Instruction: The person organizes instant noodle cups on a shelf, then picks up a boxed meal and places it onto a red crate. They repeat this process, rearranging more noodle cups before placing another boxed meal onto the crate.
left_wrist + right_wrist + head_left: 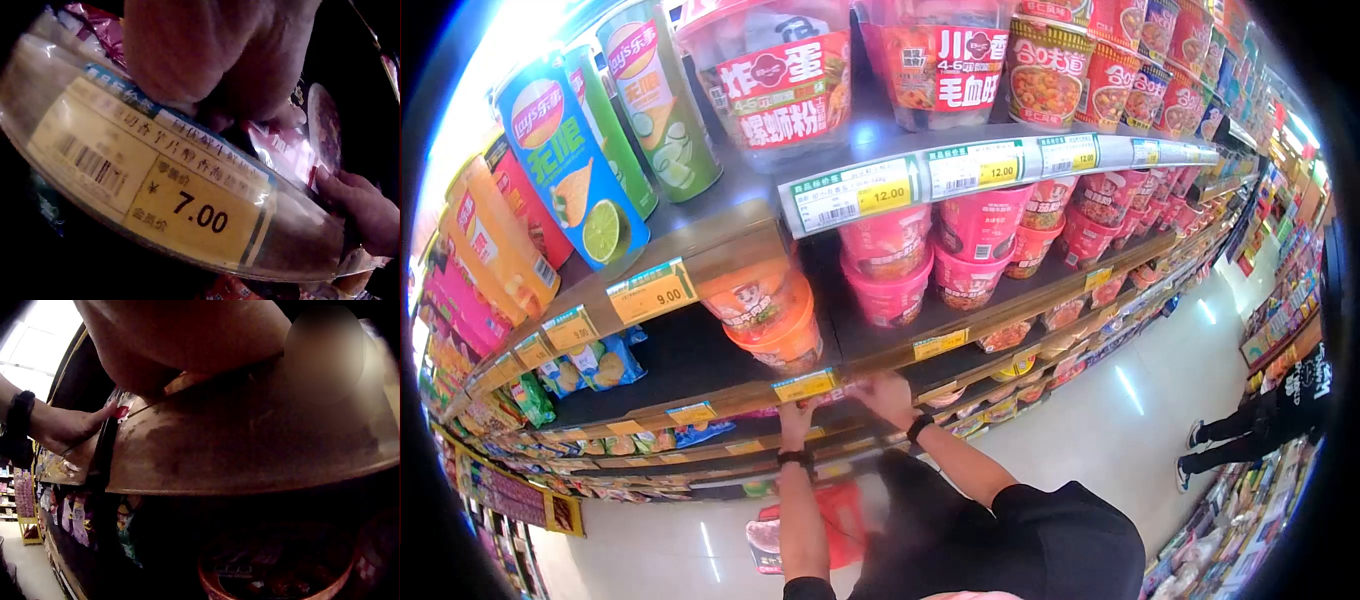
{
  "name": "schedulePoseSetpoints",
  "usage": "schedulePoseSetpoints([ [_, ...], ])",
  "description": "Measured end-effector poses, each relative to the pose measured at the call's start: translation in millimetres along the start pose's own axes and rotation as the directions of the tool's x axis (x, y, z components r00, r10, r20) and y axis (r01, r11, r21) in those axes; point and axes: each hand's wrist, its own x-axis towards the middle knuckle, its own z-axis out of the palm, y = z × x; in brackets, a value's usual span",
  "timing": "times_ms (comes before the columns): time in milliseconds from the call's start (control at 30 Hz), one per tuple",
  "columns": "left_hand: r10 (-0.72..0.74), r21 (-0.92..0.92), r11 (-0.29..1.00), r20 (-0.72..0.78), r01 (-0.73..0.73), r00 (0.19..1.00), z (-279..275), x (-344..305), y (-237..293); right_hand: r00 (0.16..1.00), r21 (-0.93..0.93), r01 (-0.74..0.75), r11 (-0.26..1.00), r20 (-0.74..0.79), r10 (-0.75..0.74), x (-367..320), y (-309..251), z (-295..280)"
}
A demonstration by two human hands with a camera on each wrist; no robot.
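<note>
Both hands reach into a lower shelf beneath the row of orange and pink noodle tubs. My left hand is at the shelf edge, its fingers bent down behind the price rail onto a pink-and-white packet. From the other side my right hand grips the same packet, thumb on its near edge and fingers hidden. Beside the packet a dark surface with an oval food picture shows. In the right wrist view my right hand fills the top, and the left thumb meets the packet's red corner.
Just above the hands stand an orange noodle tub and pink tubs. Chip canisters line the upper left shelf. A red basket is on the floor below. A person in dark clothes stands in the aisle at right.
</note>
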Motion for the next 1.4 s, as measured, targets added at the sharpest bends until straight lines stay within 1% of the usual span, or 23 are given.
schedulePoseSetpoints([
  [33, 0.002, -0.013, 1.000, -0.016, -0.002, 1.000, 1.8, 1.6, -2.6, 1.000, -0.006, 0.004, 1.000, -0.012, -0.004, 2.4, -1.9, 1.8],
  [100, -0.002, -0.046, 0.999, -0.062, -0.001, 0.998, 6.2, 2.9, -2.6, 1.000, 0.051, -0.005, 0.999, -0.004, 0.005, 1.6, -4.1, 1.0],
  [133, 0.022, 0.113, 0.994, -0.086, -0.012, 0.996, 6.1, 2.8, -1.8, 1.000, 0.078, -0.008, 0.997, -0.001, 0.008, 2.7, -4.2, -0.1],
  [200, 0.027, 0.041, 0.999, -0.099, -0.023, 0.995, 8.3, 4.8, -8.1, 0.999, 0.076, -0.050, 0.996, -0.002, 0.051, 2.1, -13.9, -11.9],
  [233, 0.026, 0.002, 1.000, -0.107, -0.026, 0.994, 7.0, 2.4, 0.9, 0.997, 0.073, -0.072, 0.995, 0.001, 0.072, 0.5, -18.3, -18.0],
  [267, -0.056, -0.103, 0.993, -0.065, 0.050, 0.996, 4.4, -1.0, 9.5, 0.998, 0.072, -0.056, 0.996, -0.010, 0.057, -1.4, -20.2, -20.5],
  [367, -0.030, -0.003, 1.000, -0.119, 0.030, 0.992, 8.1, -0.3, 5.5, 0.999, 0.066, -0.004, 0.998, -0.042, 0.006, 2.7, -18.8, -19.3],
  [400, 0.062, 0.091, 0.995, -0.128, -0.050, 0.990, 9.8, 0.4, -5.6, 0.999, 0.065, -0.003, 0.998, -0.039, 0.006, 0.5, -18.7, -17.5],
  [433, 0.051, 0.090, 0.995, -0.129, -0.040, 0.990, 9.0, -0.2, -6.4, 0.999, 0.064, -0.004, 0.998, -0.037, 0.006, -1.5, -16.1, -14.2],
  [467, 0.042, 0.089, 0.996, -0.126, -0.031, 0.991, 9.1, 0.3, -6.9, 0.999, -0.021, 0.012, 1.000, -0.045, -0.013, -2.0, -13.3, -10.5],
  [500, 0.033, 0.088, 0.996, -0.118, -0.023, 0.992, 9.9, -0.5, -7.8, 0.999, -0.001, 0.010, 1.000, -0.046, -0.010, -4.4, -17.3, -14.8],
  [567, 0.149, 0.226, 0.968, -0.187, -0.105, 0.971, 15.9, 0.9, -22.1, 0.998, 0.034, 0.012, 0.999, -0.057, -0.010, -1.6, -26.5, -26.6],
  [600, 0.053, 0.188, 0.982, -0.159, -0.022, 0.986, 12.3, -0.5, -9.4, 0.999, 0.025, 0.011, 1.000, -0.047, -0.010, -1.0, -27.0, -25.9],
  [633, -0.045, 0.150, 0.987, -0.126, 0.064, 0.991, 8.4, -3.0, 2.2, 0.998, 0.061, 0.031, 0.998, -0.059, -0.028, -1.8, -26.1, -25.0],
  [700, 0.029, 0.118, 0.993, -0.151, -0.011, 0.988, 10.1, 0.6, -3.3, 0.995, 0.132, 0.071, 0.989, -0.083, -0.060, -0.4, -25.5, -24.9],
  [733, 0.062, 0.106, 0.993, -0.158, -0.045, 0.986, 11.0, -2.0, -7.9, 0.994, 0.106, 0.073, 0.992, -0.088, -0.064, -2.3, -26.5, -25.2],
  [833, 0.024, 0.119, 0.993, -0.120, -0.010, 0.993, 8.7, -3.6, -5.5, 0.992, 0.038, 0.070, 0.997, -0.104, -0.066, -1.7, -26.2, -24.2],
  [933, 0.102, 0.081, 0.993, -0.205, -0.087, 0.973, 11.2, -4.2, -2.6, 0.995, 0.021, 0.054, 0.998, -0.084, -0.052, -3.3, -25.1, -23.5],
  [1033, 0.145, 0.156, 0.982, -0.227, -0.111, 0.963, 11.3, -4.1, -2.8, 0.997, 0.037, 0.049, 0.998, -0.067, -0.046, -2.9, -23.2, -22.0],
  [1133, 0.025, 0.130, 0.991, -0.174, -0.002, 0.984, 10.3, -6.1, -1.7, 0.997, 0.035, 0.050, 0.998, -0.057, -0.048, -3.4, -25.3, -22.5],
  [1300, 0.049, 0.151, 0.988, -0.148, -0.026, 0.988, 10.4, -6.1, 0.8, 0.993, 0.084, 0.071, 0.994, -0.102, -0.063, -2.8, -21.5, -21.1],
  [1367, 0.044, 0.163, 0.986, -0.136, -0.021, 0.990, 8.6, -4.5, 1.1, 0.999, 0.087, 0.018, 0.996, -0.037, -0.015, -2.9, -21.5, -20.8],
  [1400, 0.027, 0.161, 0.987, -0.130, -0.005, 0.991, 11.6, -4.7, -10.7, 1.000, 0.086, -0.009, 0.996, -0.005, 0.009, -4.4, -21.3, -21.7],
])
